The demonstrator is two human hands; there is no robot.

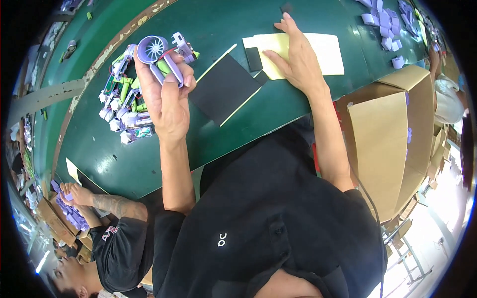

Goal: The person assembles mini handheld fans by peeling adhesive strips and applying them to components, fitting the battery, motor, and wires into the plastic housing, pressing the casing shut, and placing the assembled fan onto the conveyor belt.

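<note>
My left hand [168, 102] is closed around a lavender handheld fan unit [151, 49]; its round, bladed head faces up, with a bright green part and red wire visible in its open body. My right hand [301, 62] is spread over a pale yellow sheet [328, 52], thumb apart from the fingers. A small dark piece [286, 8] shows just beyond its fingertips; whether they touch it I cannot tell. Near the thumb, a black strip [254, 59] lies at the sheet's left end. Between my hands rests a black square sheet [226, 89] with yellow edges.
Several lavender and green fan assemblies [119, 107] cluster left of my left hand on the green table [208, 144]. Lavender casings [385, 22] lie at the far right. An open cardboard box [380, 144] stands by my right arm. A co-worker's hands [77, 193] are at lower left.
</note>
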